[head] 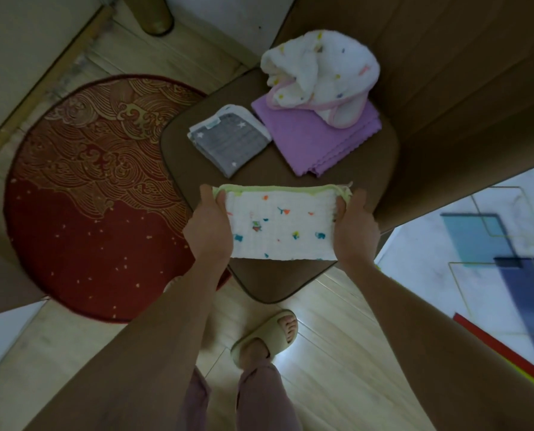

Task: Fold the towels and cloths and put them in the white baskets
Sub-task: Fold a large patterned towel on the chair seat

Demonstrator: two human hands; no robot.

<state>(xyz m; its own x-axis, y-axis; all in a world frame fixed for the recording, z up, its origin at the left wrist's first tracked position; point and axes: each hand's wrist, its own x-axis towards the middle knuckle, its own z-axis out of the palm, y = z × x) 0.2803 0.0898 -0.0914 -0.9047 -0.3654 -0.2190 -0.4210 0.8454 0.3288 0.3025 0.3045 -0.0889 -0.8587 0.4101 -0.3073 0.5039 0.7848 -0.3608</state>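
1. Two hands, left (208,227) and right (356,227), each pinching one end of one green-edged printed cloth (283,227).
2. Beyond hands, on counter (278,283): one grey folded cloth (228,138), one purple cloth (318,141), one crumpled white towel (318,73).

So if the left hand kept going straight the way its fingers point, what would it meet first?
Probably the folded grey star cloth on the brown stool. The left hand, gripping the green-edged printed cloth, points up-frame toward it, though height above the stool is unclear.

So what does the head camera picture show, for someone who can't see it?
Two hands, left hand and right hand, hold a folded white patterned cloth over a brown stool bearing grey, purple and crumpled white cloths.
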